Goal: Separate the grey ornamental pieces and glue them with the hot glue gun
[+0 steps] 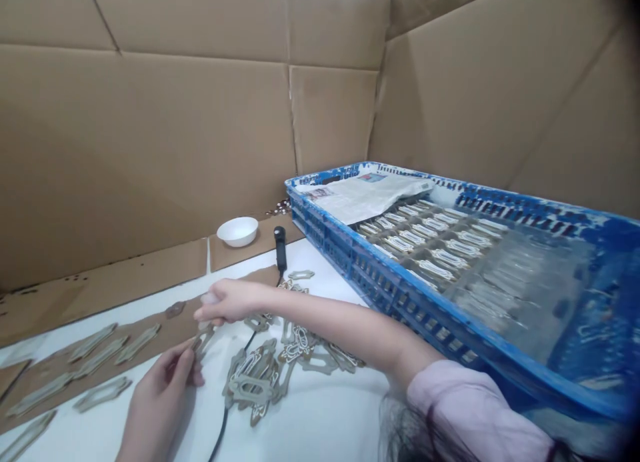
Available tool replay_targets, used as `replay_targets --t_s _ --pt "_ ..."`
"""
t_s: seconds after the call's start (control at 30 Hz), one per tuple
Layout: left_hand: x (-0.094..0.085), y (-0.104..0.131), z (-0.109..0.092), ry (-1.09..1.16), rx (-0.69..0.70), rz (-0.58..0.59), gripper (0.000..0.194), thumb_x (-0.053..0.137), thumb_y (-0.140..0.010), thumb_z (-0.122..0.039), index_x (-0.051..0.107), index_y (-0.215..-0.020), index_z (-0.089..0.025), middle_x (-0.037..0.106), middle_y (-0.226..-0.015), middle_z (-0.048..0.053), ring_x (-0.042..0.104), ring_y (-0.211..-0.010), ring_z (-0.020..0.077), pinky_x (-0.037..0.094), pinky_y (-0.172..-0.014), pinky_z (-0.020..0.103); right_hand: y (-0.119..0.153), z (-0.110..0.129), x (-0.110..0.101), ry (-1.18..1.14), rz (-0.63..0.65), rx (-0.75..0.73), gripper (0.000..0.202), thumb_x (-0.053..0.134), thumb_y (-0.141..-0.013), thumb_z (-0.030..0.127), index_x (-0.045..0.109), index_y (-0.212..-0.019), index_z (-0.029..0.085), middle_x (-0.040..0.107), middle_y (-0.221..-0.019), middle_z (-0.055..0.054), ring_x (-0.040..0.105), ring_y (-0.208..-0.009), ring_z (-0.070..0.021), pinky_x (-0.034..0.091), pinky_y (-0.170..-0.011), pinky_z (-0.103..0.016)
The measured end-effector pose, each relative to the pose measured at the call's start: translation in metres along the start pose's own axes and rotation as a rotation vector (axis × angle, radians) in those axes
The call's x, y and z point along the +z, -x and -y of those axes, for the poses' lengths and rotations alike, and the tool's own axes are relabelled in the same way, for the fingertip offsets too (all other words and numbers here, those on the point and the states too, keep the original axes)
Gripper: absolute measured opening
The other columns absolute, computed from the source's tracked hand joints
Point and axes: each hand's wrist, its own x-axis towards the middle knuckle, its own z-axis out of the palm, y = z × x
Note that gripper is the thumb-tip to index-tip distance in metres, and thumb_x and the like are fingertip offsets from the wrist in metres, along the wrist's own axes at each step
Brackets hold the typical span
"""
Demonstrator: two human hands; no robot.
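My left hand pinches the near end of a flat, pale metal-looking frame piece with an elongated opening. At the far end of that piece is my right hand, its fingers closed. Something whitish shows at the right fingertips, too blurred to name. Under and beside my right forearm lies a loose pile of similar frame pieces, some with ornate outlines. To the left, several more frame pieces lie spread out, some on a brown cardboard strip and some on the white tabletop.
A blue plastic crate on the right holds rows of frame pieces in dividers, partly under newspaper. A white bowl and a black corded handheld device are at the back. Cardboard walls enclose the table.
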Motion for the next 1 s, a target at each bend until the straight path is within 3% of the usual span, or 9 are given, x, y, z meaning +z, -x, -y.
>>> replay_targets --t_s 0.1,0.23,0.33,0.47,0.63,0.77,1.0 --pt "0.005 0.006 -0.01 0.325 -0.095 -0.001 0.036 0.053 -0.068 -0.049 0.048 -0.084 -0.017 0.062 -0.068 0.002 0.057 -0.058 0.0166 0.045 -0.062 0.031 -0.002 -0.001 0.004 0.033 0.031 0.006 0.026 0.038 -0.078 0.03 0.038 -0.056 0.016 0.035 -0.044 0.006 0.03 -0.039 -0.0051 0.025 -0.039 -0.017" --pt "0.01 0.016 -0.026 0.512 -0.084 -0.008 0.032 0.053 -0.071 -0.046 0.045 -0.083 -0.017 0.054 -0.055 -0.004 0.044 -0.041 0.0091 0.035 -0.041 0.021 -0.006 -0.006 0.01 0.062 0.06 0.048 0.019 0.036 -0.078 0.026 0.037 -0.062 0.017 0.035 -0.047 0.006 0.032 -0.041 -0.0064 0.026 -0.04 -0.018" --pt "0.012 0.017 -0.025 0.527 -0.038 -0.034 0.026 0.048 -0.077 -0.043 0.044 -0.083 -0.018 0.046 -0.053 -0.006 0.036 -0.041 0.0059 0.027 -0.039 0.017 -0.007 -0.008 0.014 0.06 0.066 0.101 0.014 0.036 -0.078 0.028 0.041 -0.073 0.017 0.038 -0.048 0.005 0.035 -0.043 -0.0079 0.027 -0.039 -0.019" --pt "0.014 0.016 -0.016 0.509 0.031 -0.021 0.023 0.042 -0.082 -0.039 0.042 -0.074 -0.018 0.043 -0.054 -0.006 0.035 -0.047 0.0053 0.029 -0.046 0.017 -0.004 -0.005 0.017 0.019 0.079 0.149 0.012 0.036 -0.078 0.02 0.042 -0.086 0.016 0.038 -0.051 0.006 0.036 -0.043 -0.0077 0.029 -0.039 -0.018" --pt "0.014 0.016 -0.014 0.508 0.05 0.025 0.024 0.041 -0.082 -0.038 0.04 -0.07 -0.017 0.041 -0.055 -0.006 0.032 -0.047 0.0057 0.026 -0.046 0.019 -0.005 -0.003 0.023 -0.042 0.084 0.102 0.008 0.042 -0.075 0.013 0.039 -0.082 0.016 0.047 -0.065 0.004 0.036 -0.048 -0.0049 0.031 -0.043 -0.016" --pt "0.012 0.018 -0.018 0.453 0.073 0.03 0.027 0.04 -0.083 -0.038 0.042 -0.068 -0.016 0.035 -0.051 -0.006 0.028 -0.047 0.0064 0.022 -0.046 0.02 -0.007 -0.007 0.027 -0.071 0.086 0.052 0.007 0.039 -0.078 0.015 0.036 -0.083 0.017 0.053 -0.064 0.003 0.037 -0.049 -0.0061 0.03 -0.045 -0.017" --pt "0.012 0.021 -0.017 0.419 0.103 0.027 0.031 0.034 -0.086 -0.039 0.042 -0.067 -0.016 0.034 -0.055 -0.005 0.029 -0.051 0.0075 0.024 -0.05 0.021 0.0 -0.002 0.032 0.247 -0.102 -0.024 0.006 0.041 -0.079 0.023 0.04 -0.08 0.017 0.057 -0.065 -0.001 0.048 -0.058 -0.0113 0.032 -0.052 -0.021"
